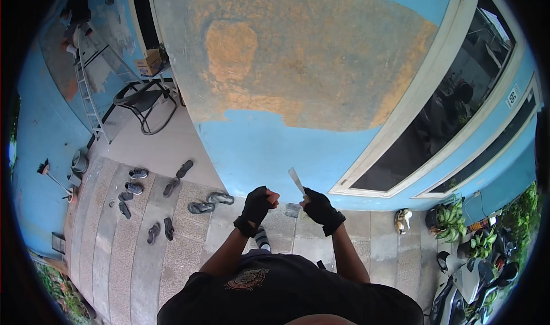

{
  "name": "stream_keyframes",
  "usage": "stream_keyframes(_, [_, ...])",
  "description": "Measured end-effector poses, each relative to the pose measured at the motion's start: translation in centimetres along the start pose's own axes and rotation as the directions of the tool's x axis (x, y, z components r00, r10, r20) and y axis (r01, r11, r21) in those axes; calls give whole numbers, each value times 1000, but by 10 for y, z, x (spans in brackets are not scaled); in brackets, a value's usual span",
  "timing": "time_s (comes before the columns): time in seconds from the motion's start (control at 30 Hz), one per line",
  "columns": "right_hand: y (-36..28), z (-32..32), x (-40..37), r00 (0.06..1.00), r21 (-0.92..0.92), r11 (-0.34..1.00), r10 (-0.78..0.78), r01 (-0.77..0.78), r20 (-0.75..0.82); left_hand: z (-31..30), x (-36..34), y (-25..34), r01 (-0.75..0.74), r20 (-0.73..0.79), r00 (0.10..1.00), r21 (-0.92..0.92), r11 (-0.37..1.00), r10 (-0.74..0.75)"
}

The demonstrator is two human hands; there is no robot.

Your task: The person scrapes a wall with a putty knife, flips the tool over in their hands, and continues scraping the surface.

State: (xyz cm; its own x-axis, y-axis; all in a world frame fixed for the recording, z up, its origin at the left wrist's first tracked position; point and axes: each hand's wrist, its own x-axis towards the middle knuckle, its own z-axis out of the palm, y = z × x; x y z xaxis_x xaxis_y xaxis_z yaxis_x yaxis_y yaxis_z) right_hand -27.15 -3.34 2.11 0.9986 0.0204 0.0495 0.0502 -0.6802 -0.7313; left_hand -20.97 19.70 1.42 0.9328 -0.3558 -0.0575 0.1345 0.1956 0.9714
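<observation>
See at far left a broom (52, 177) propped head-up in a pot (72, 195), with a grey bucket (79, 162) just beyond. Next, make out a person (79, 7) in dark clothing high on a metal ladder (87, 93), against a partly bared stretch of wall. Notice scattered dark footwear (133, 188) over the paved ground (192, 239), and farther back a black chair (143, 100) near a cardboard box (149, 64). Coming inward, pass a pair of slippers (201, 208) before reaching the left hand (259, 206), in a black glove with bare fingertips: curled closed, raised before the torso. Cannot tell of anything tucked inside. Find a small grey block (292, 210) on the ground between the hands. Just right of centre, spot the scraper (297, 181), pale blade tilted up and leftward before the blue wall (252, 153), gripped at its lower end by the gloved right hand (322, 208). Cannot tell of contact between blade and wall. Above, see a broad grey-and-orange patch (321, 55) stripped of blue. Farther right, note a white-and-tan cat (403, 220) below a white-framed window (432, 118), then potted plants (450, 219) and a parked motor scooter (465, 282).
</observation>
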Motion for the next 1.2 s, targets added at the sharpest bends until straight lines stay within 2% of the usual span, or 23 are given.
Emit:
stream_keyframes(0.03, [9,7,-16,999,86,995,41,-42,14,5,-9,-9,-49,26,999,35,998,48])
stream_keyframes(0.1, [10,13,-51,998,232,971,55,-57,14,17,-32,-20,-31,43,999,-56,998,34])
stream_keyframes(0.13, [20,19,-68,990,336,931,127,-140,59,21,-42,-24,-25,56,998,-90,996,31])
stream_keyframes(0.17, [22,20,-87,988,343,927,144,-154,52,23,-51,-29,-38,58,997,-89,995,43])
stream_keyframes(0.23, [24,20,-118,986,354,920,164,-168,42,26,-69,-37,-59,23,998,408,911,54])
stream_keyframes(0.27, [24,20,-132,964,433,864,257,-258,63,27,-77,-39,-58,27,998,411,910,51])
stream_keyframes(0.33, [22,17,-155,933,506,790,348,-347,97,30,-93,-46,-20,79,997,12,1000,19])
stream_keyframes(0.37, [18,14,-162,922,564,743,373,-362,101,30,-97,-47,-21,75,997,11,1000,20])
stream_keyframes(0.4, [15,12,-167,912,618,692,395,-372,107,29,-98,-47,-189,89,981,211,959,174])
stream_keyframes(0.43, [12,10,-170,913,617,694,392,-372,110,28,-101,-48,-341,132,940,396,852,315])
stream_keyframes(0.5, [7,7,-172,938,539,787,346,-300,17,28,-108,-41,-337,149,941,390,857,303])
stream_keyframes(0.53, [6,6,-171,939,536,788,342,-303,27,27,-109,-37,-333,168,942,383,861,290])
stream_keyframes(0.6, [-3,6,-168,927,540,799,365,-265,-85,29,-113,-23,-336,186,942,475,813,281])
stream_keyframes(0.63, [-14,1,-168,927,554,791,363,-257,-88,29,-114,-25,-334,195,941,383,861,278])
stream_keyframes(0.67, [-18,2,-168,927,606,762,362,-230,-103,28,-117,-25,-323,203,940,284,903,273])
stream_keyframes(0.73, [-32,7,-170,927,715,689,337,-123,-165,23,-125,-9,-314,230,941,320,894,248])
stream_keyframes(0.8, [-48,13,-167,923,710,691,350,-139,-160,8,-128,-3,-335,258,932,353,874,253])
stream_keyframes(0.87, [-54,26,-162,902,727,660,409,-188,-138,-11,-130,-3,-508,320,854,342,790,410])
stream_keyframes(0.9, [-53,34,-156,903,728,660,407,-185,-139,-21,-132,2,-510,321,853,343,789,412])
stream_keyframes(0.97, [-49,61,-151,889,820,551,440,-152,-131,-41,-148,10,-331,309,923,329,884,230])
stream_keyframes(1.07, [-81,100,-138,886,886,454,445,-96,-131,-71,-168,20,-285,331,922,223,932,202])
stream_keyframes(1.13, [-96,136,-129,910,923,376,405,-76,-90,-96,-176,20,-388,392,889,366,846,239])
stream_keyframes(1.2, [-127,166,-119,934,923,367,356,-118,-22,-110,-191,41,-431,425,868,388,815,256])
